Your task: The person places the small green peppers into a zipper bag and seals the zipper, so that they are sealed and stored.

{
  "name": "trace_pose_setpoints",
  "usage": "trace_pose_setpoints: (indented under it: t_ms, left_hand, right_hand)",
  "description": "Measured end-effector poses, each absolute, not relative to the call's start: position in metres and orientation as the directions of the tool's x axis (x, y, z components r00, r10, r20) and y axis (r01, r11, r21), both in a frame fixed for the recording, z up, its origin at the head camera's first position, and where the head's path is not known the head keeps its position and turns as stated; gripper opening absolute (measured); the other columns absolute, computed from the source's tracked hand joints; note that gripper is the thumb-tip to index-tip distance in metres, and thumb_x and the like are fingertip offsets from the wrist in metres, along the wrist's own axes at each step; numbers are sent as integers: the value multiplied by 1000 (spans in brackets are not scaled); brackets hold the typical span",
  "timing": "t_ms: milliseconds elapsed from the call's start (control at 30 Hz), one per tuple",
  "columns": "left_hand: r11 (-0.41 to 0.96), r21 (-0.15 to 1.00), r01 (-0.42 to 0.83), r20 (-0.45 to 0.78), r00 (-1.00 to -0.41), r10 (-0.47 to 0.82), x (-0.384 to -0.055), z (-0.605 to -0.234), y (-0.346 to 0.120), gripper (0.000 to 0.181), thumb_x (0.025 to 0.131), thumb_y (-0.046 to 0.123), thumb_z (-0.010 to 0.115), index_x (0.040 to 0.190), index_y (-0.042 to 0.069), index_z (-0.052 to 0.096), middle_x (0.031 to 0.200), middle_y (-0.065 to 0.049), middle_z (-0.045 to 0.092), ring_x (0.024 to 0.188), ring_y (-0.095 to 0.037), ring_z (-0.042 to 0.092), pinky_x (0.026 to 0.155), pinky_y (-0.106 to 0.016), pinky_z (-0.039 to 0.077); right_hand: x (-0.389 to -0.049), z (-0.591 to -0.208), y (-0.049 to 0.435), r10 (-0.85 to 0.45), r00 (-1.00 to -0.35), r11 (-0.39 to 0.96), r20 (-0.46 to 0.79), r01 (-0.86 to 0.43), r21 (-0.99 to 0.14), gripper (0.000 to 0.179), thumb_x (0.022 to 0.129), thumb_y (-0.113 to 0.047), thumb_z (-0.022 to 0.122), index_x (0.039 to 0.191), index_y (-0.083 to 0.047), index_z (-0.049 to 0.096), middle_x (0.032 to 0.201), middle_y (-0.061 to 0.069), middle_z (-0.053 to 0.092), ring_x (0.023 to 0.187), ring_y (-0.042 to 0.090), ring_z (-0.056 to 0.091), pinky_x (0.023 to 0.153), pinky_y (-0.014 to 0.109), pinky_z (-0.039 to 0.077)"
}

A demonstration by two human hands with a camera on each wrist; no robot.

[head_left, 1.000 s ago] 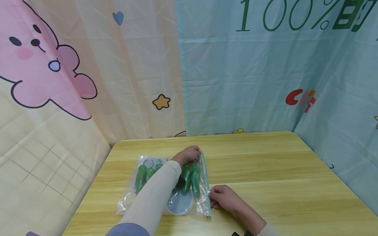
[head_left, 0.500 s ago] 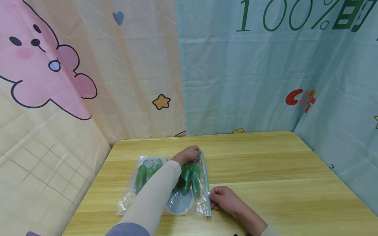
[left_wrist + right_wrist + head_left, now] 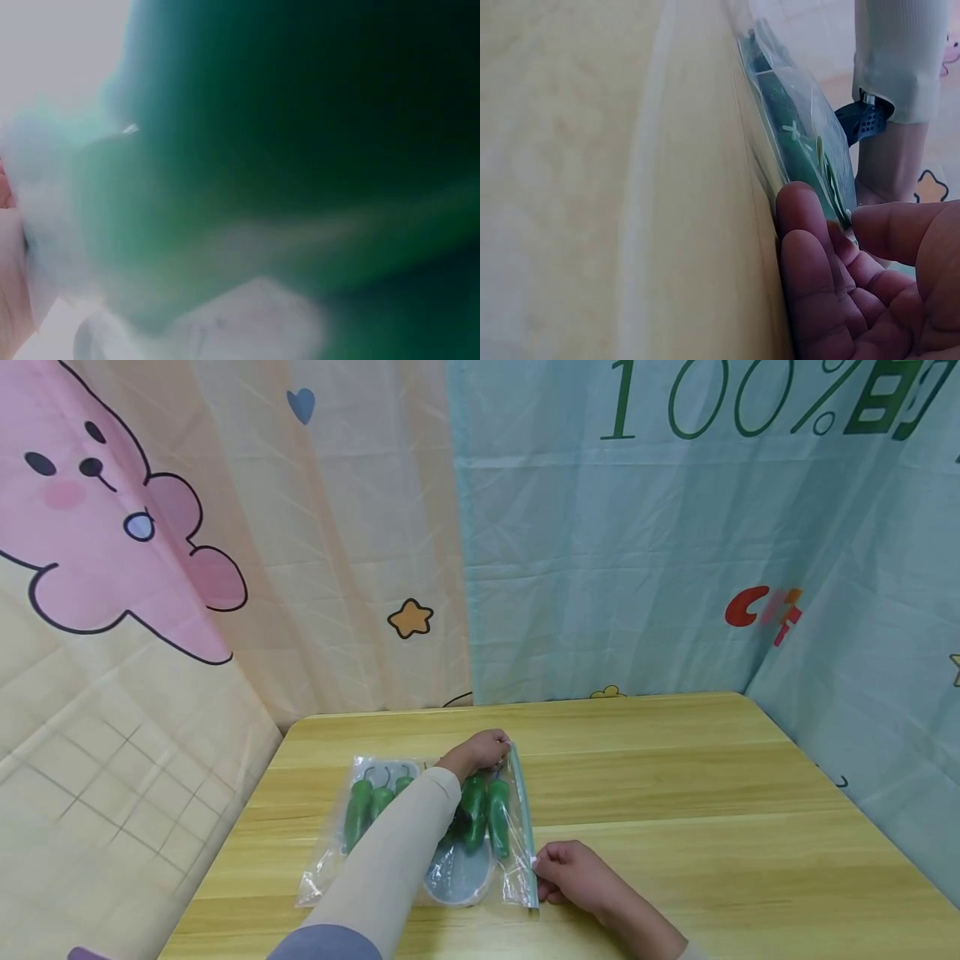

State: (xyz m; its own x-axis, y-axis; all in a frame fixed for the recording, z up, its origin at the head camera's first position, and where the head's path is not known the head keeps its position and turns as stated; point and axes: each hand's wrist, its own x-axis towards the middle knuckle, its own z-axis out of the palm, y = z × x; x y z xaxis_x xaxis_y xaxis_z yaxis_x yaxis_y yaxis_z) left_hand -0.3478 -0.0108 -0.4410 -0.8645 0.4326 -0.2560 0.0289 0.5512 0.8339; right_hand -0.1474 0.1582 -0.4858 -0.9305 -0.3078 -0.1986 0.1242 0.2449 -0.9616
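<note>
A clear zip bag (image 3: pixel 517 885) lies on the table with several green peppers (image 3: pixel 498 818) in it. Its pale blue-green zip strip (image 3: pixel 522 797) runs down the right side. My left hand (image 3: pixel 476 753) pinches the strip's far end, its forearm crossing over the bag and hiding part of the peppers. At the near part of the strip, my right hand (image 3: pixel 576 872) pinches a small white slider (image 3: pixel 534 862) between thumb and finger. In the right wrist view, the right thumb (image 3: pixel 892 231) meets the bag's edge. Blurred green (image 3: pixel 247 172) fills most of the left wrist view.
A pale round dish (image 3: pixel 457 872) and a whitish tray (image 3: pixel 412 768) show at the bag. The wooden table (image 3: pixel 712 793) extends to the right of it. Printed curtains (image 3: pixel 600 568) hang behind the far edge.
My right hand has slid a little along the zip strip toward the near end, the white slider moving with it. The left hand stays at the far end.
</note>
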Motion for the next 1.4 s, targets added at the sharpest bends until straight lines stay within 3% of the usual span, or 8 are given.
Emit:
trace_pose_setpoints:
  t_ms: [1400]
  left_hand:
    - [541, 841, 5, -275, -857, 435, -350, -441, -12, 20, 107, 16, 40, 103, 4, 54, 70, -2, 45, 59, -13, 41, 55, -24, 37]
  right_hand:
    - [-126, -480, 165, -390, -885, 225, -255, 177, -958, 17, 98, -11, 57, 88, 0, 63, 79, 8, 67, 70, 16, 66, 59, 24, 52]
